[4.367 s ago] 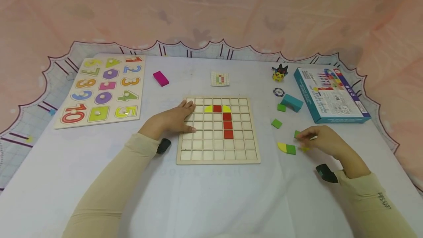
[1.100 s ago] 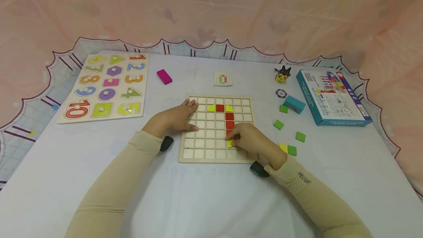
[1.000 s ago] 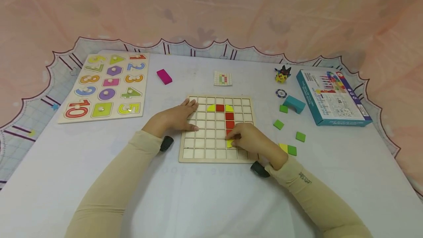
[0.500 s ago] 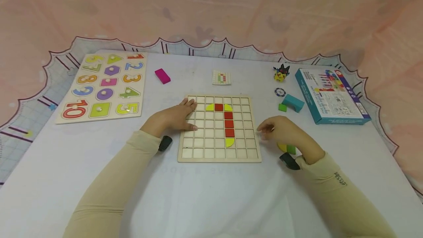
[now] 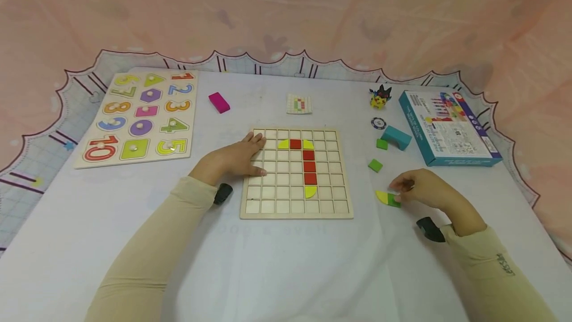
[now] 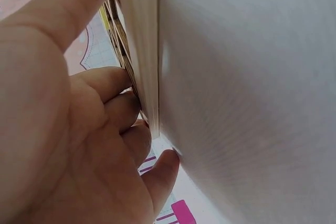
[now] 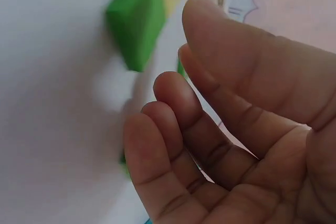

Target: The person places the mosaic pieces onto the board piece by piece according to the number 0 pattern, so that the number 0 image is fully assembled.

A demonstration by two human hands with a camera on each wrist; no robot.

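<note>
My left hand point(image 5: 234, 159) rests with spread fingers on the left edge of the wooden grid board point(image 5: 297, 216). In the left wrist view, the little finger point(image 6: 164, 177) reaches past the board's rim. On the board, red square tiles point(image 5: 310, 167) and yellow quarter-round tiles point(image 5: 310, 192) form a hook shape. My right hand point(image 5: 426, 190) hovers at a green square tile point(image 5: 392, 203), which sits against a yellow quarter-round tile point(image 5: 381, 196). The right wrist view has its thumb and fingers apart, nothing between them, beside the green tile point(image 7: 139, 17).
Other green tiles point(image 5: 375, 165) lie further back, near a teal arch block point(image 5: 396, 137) and a poker chip point(image 5: 378, 123). A toy figure point(image 5: 380, 97) and a box point(image 5: 451, 128) stand back right. A pattern card point(image 5: 299, 104), pink block point(image 5: 219, 103) and number puzzle point(image 5: 138, 118) lie behind and left.
My right hand took a yellow quarter-round tile from the right, set it below the red column, let go and moved back right to the green tile. The left hand stayed on the board.
</note>
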